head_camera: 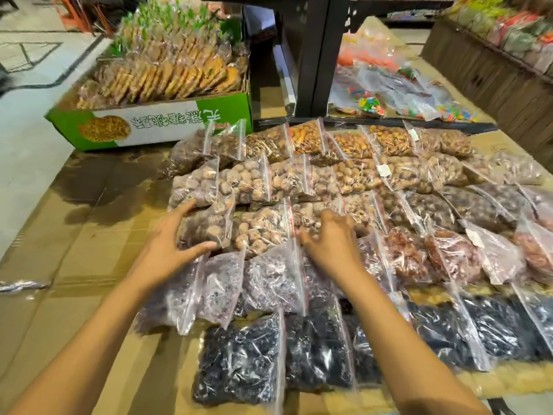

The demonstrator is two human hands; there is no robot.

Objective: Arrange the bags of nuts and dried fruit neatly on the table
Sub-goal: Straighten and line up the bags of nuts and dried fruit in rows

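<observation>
Clear zip bags of nuts and dried fruit lie in overlapping rows on the cardboard-covered table (89, 289). Tan nut bags (353, 145) fill the far rows, pale purple bags (269, 283) the nearer row, black dried-fruit bags (239, 360) the front. My left hand (170, 244) grips the left end of a bag of brown dried fruit (209, 226), thumb under it and fingers over its far edge. My right hand (332, 238) rests with fingers spread on the neighbouring bags of the same row (263, 226), holding nothing that I can see.
A green carton (167, 121) full of packed biscuits stands at the back left. A black post (320, 55) rises behind the bags. Loose bags of coloured sweets (389, 94) lie at the back right beside a wicker-sided stand (484, 73). Floor lies to the left.
</observation>
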